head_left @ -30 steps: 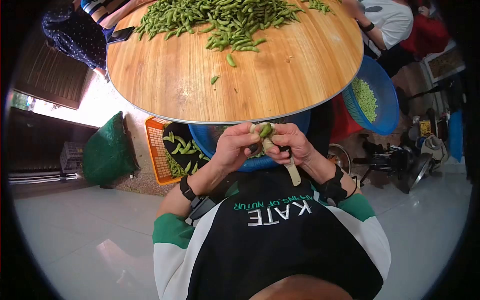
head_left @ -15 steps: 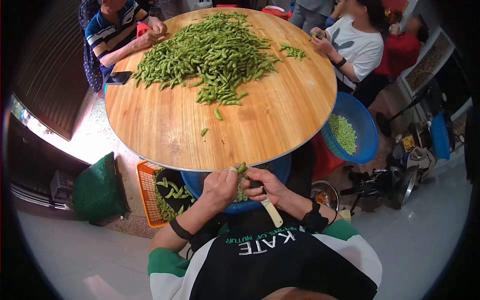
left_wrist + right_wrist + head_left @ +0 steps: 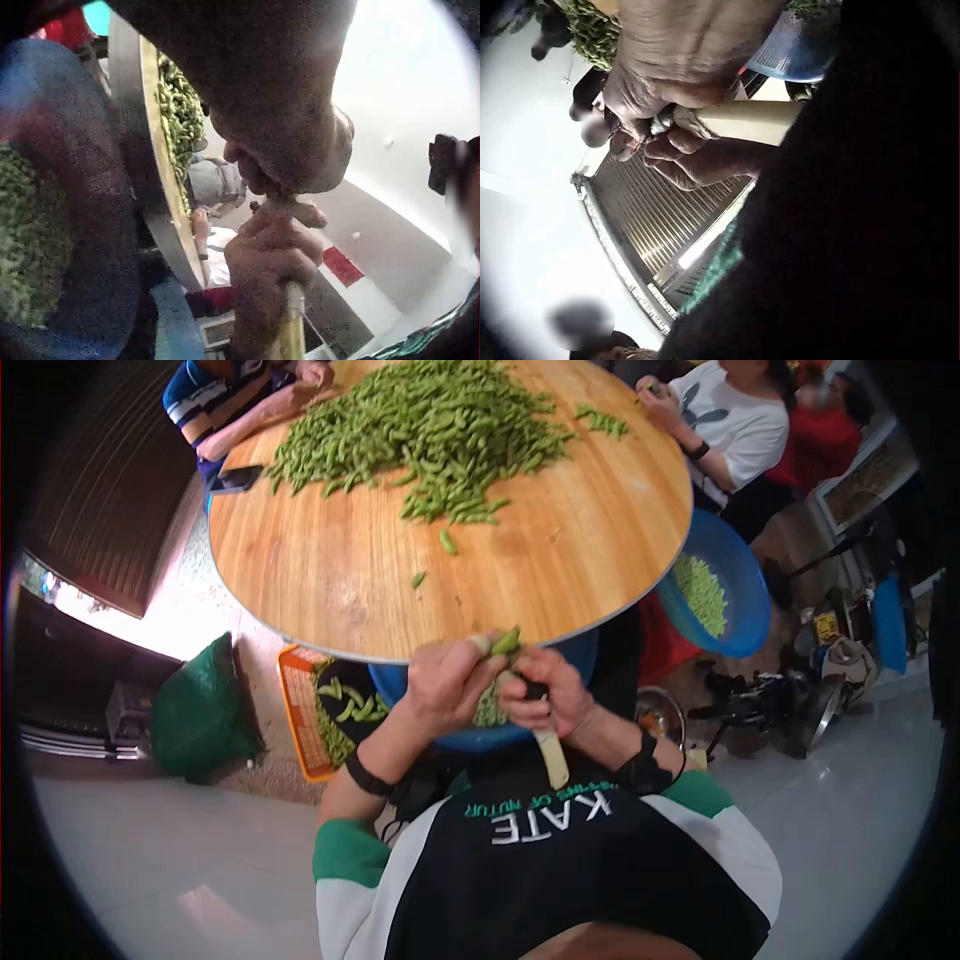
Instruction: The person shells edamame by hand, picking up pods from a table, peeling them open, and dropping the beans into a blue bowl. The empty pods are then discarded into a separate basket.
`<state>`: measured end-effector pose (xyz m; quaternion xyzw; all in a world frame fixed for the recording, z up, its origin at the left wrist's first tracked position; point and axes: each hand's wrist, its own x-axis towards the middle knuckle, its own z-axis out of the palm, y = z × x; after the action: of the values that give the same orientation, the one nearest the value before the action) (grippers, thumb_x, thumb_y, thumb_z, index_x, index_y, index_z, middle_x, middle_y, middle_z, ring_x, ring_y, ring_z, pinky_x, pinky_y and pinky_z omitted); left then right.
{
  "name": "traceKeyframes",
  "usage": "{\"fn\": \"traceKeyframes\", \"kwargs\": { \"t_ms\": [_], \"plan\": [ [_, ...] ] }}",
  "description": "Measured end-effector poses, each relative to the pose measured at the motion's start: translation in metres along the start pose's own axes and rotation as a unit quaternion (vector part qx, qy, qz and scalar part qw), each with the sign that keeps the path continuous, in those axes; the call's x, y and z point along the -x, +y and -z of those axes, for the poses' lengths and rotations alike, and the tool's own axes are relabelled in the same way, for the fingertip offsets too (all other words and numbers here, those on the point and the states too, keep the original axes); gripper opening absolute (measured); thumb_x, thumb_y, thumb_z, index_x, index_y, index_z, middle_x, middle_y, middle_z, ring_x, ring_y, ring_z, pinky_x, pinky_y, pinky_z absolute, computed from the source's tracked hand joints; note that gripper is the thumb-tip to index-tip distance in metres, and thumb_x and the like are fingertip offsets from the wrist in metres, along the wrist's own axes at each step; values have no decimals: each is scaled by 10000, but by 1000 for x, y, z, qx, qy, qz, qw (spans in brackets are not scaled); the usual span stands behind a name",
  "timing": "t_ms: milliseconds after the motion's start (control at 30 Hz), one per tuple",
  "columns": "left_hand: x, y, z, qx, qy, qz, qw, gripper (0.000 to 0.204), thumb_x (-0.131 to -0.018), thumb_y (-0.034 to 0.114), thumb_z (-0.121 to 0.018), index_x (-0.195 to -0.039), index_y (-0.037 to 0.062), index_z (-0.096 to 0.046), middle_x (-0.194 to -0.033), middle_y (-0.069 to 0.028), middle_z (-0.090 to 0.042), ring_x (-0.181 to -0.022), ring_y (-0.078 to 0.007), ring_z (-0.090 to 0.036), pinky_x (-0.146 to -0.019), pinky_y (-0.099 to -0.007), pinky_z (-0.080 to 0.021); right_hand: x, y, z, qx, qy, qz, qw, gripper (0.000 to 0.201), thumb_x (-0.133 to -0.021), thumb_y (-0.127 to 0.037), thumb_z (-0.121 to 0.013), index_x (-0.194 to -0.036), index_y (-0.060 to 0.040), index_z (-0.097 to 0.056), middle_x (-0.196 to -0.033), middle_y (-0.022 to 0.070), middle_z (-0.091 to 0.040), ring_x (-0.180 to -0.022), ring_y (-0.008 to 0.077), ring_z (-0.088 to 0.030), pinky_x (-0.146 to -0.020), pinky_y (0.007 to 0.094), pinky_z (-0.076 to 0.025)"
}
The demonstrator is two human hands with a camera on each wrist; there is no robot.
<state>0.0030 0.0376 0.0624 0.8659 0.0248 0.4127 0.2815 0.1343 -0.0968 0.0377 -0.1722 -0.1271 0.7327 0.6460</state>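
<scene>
In the head view the left hand (image 3: 440,682) pinches a green pod (image 3: 506,642) at the front edge of the round wooden table (image 3: 330,595). Close beside it, the right hand (image 3: 550,692) has its fingers curled round a tool with a cream handle (image 3: 553,758), which points down toward the person's chest. In the right wrist view the same cream handle (image 3: 742,120) comes out of the curled hand. Whether the right fingertips touch the pod cannot be told.
A large heap of green pods (image 3: 440,435) lies on the table. Below the hands is a blue basin (image 3: 485,738), with an orange basket (image 3: 300,710) to its left. A blue basin of shelled beans (image 3: 740,605) stands at the right. Other people sit across the table.
The head view tilted up, then partly back down. Both hands stay close together at the pod, which now shows more plainly above the left fingertips.
</scene>
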Motion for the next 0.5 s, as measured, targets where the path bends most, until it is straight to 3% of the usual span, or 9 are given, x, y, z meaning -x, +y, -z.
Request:
{"fn": "traceKeyframes", "kwargs": {
  "t_ms": [167,267,300,367,433,500],
  "plan": [
    [-9,-8,-1,-6,33,-49,998,159,-788,36,-675,-924,-22,-615,-646,-146,-575,-527,-304,-579,-476,-364,-445,-6,-4,-9,-10,-25,-11,1000,276,-983,-224,-454,-1215,-81,-494,-836,66,-572,-465,85,-423,-376,198,-331],
    [-6,-4,-7,67,31,78,994,90,-860,68,-626,-836,-13,-593,-643,-149,-579,-514,-283,-584,-465,-334,-449,-11,-5,-7,13,11,53,998,274,-976,-177,-462,-1225,-68,-496,-867,74,-589,-488,93,-457,-390,199,-351],
    [-3,-5,-6,63,39,78,994,90,-860,68,-626,-836,-13,-593,-643,-149,-579,-514,-283,-584,-465,-334,-449,-11,-7,-7,18,7,48,999,274,-976,-177,-462,-1225,-68,-496,-867,74,-589,-488,93,-457,-390,199,-351],
    [13,-7,-4,241,-24,304,921,125,-886,104,-606,-821,0,-576,-613,-138,-579,-501,-243,-589,-460,-326,-443,-5,-5,-8,251,79,67,962,297,-968,-134,-460,-1247,-37,-488,-890,78,-607,-505,100,-485,-393,205,-362],
    [23,-2,-7,217,-28,309,926,144,-892,117,-601,-808,5,-564,-591,-130,-573,-496,-227,-589,-461,-324,-443,-5,-7,-8,283,86,66,953,348,-934,-99,-525,-1266,-8,-478,-886,75,-619,-549,101,-522,-442,201,-402],
    [28,-4,-11,192,-35,312,930,164,-897,130,-597,-795,10,-551,-569,-123,-567,-492,-211,-590,-463,-323,-442,-6,0,-8,502,199,173,824,409,-884,-83,-618,-1258,3,-477,-876,63,-613,-593,106,-546,-525,201,-442]
  ]
}}
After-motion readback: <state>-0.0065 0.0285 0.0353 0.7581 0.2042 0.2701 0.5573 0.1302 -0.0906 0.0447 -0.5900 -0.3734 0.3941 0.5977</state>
